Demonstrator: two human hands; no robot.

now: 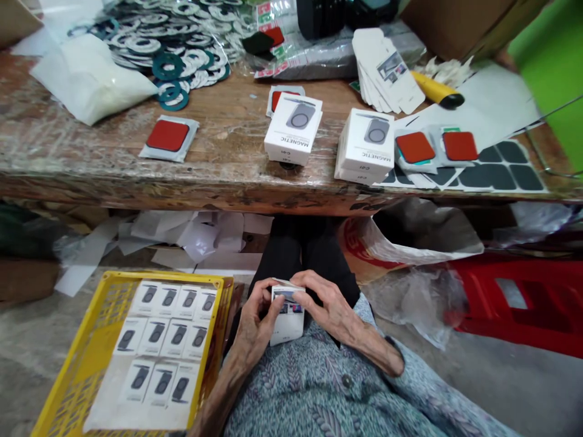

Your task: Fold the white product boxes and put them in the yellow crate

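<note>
The person sits with both hands low in the lap, and a small white box (288, 315) is held between them. The left hand (255, 325) grips the left side of the box, with its fingers curled around the edge and its thumb pressed on the front. The right hand (328, 306) is clamped on the top right corner, with its fingertips bent over the top flap. The box stands nearly upright, and its front has a little picture on it. Just to the left of the hands sits a yellow crate (77, 370) on the floor. Inside it lie rows of packed white boxes (164, 340), flat and side by side, each showing a dark shape. Above the hands is a worn wooden table (113, 164). Two stacks of white boxes rest near its front edge, one in the middle (294, 128) and one a bit to the right (365, 145). Red square pads in clear wrappers lie on the table too, one on the left (167, 136) and two on the right (415, 147). A heap of round rings (175, 42) covers the far left part of the table. A fan of flat, unfolded box cards (387, 71) lies at the back, next to a yellow handle (435, 90). A red stool (523, 300) stands on the floor to the right.
</note>
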